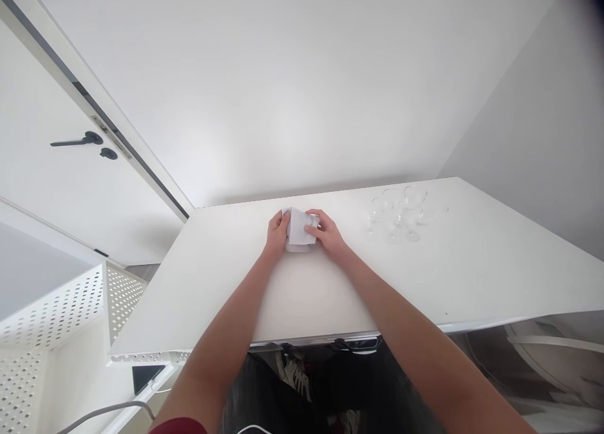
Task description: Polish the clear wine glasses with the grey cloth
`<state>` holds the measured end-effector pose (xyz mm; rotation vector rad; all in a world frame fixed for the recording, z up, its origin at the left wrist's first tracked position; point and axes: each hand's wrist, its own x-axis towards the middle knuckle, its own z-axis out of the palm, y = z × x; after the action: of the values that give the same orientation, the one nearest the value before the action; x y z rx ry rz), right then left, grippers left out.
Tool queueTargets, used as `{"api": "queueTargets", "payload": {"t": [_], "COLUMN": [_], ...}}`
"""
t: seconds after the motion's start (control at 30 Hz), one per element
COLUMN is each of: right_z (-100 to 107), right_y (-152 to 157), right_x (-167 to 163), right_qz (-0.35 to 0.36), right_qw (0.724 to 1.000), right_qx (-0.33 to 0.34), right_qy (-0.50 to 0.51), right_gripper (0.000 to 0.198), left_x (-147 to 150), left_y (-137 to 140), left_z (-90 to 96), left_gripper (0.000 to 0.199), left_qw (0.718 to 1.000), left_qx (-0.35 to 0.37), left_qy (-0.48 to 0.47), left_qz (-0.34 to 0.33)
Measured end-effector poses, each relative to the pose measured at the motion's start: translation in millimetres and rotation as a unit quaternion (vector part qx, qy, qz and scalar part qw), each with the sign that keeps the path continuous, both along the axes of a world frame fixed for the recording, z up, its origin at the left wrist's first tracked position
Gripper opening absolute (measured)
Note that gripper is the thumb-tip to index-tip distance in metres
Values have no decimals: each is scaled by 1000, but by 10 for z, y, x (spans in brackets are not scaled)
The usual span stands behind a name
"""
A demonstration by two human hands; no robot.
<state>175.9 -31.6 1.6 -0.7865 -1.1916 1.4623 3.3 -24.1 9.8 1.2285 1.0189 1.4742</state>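
A white folded sheet (pixel 300 228), paper or thin cloth, is held between my two hands just above or on the white tabletop (pixel 311 289). My left hand (pixel 277 231) pinches its left edge with the thumb on top. On the opposite side my right hand (pixel 326 230) has its fingers curled round the sheet, thumb across the front. Something slightly shiny shows at the sheet's right edge near those fingers, too small to make out. To the right of my hands lies a group of several clear, see-through round pieces (pixel 400 217), glass or plastic.
A white wall (pixel 302 94) rises behind the table's back edge. At the left is a white door with a black handle (pixel 78 139). White perforated panels (pixel 70 302) stand below left, with a grey cable (pixel 108 409) near them. A pale curved chair-like shape (pixel 557 352) is at lower right.
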Motion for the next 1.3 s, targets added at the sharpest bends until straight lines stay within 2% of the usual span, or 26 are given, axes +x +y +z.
{"api": "queueTargets", "payload": {"t": [0.13, 0.27, 0.37, 0.47, 0.53, 0.63, 0.73, 0.83, 0.93, 1.03, 1.13, 1.23, 1.3], "right_z": [-38, 11, 25, -7, -31, -44, -29, -8, -4, -23, -57, -82, -88], "right_y": [37, 26, 12, 19, 30, 42, 38, 21, 10, 19, 35, 38, 35], "right_x": [26, 31, 14, 5, 11, 30, 45, 53, 58, 53, 41, 41, 44], "right_qz": [-48, 1, 11, -24, -63, -128, -175, -190, -181, -183, -194, -245, -271], "right_qw": [999, 997, 998, 999, 998, 992, 984, 981, 983, 980, 970, 947, 935], "right_qx": [-18, -24, -7, 14, 15, -4, -33, -44, -34, -38, -13, 10, 13], "right_qy": [17, 72, 56, 22, 10, 6, 2, 3, -9, -65, -147, -207, -230], "right_gripper": [31, 33, 42, 28, 23, 40, 48, 50, 50, 49, 47, 43, 43], "left_x": [-11, -42, -61, -59, -47, -30, -33, -55, -75, -75, -59, -32, -7], "left_y": [33, 83, 111, 119, 114, 93, 60, 24, 1, -3, -6, -28, -56], "left_z": [-33, -91, -125, -143, -146, -132, -95, -48, -21, -28, -46, -47, -33], "left_gripper": [43, 43, 41, 39, 38, 40, 45, 49, 56, 61, 65, 78, 85], "left_qw": [1000, 998, 997, 997, 998, 998, 996, 987, 976, 958, 942, 926, 919], "left_qx": [-6, -39, -57, -55, -50, -50, -56, -53, -15, 34, 43, 57, 72], "left_qy": [-1, -33, -48, -46, -36, -12, 31, 71, 106, 138, 149, 169, 199], "left_qz": [15, 29, 32, 19, -2, -31, -70, -131, -192, -250, -296, -333, -331]}}
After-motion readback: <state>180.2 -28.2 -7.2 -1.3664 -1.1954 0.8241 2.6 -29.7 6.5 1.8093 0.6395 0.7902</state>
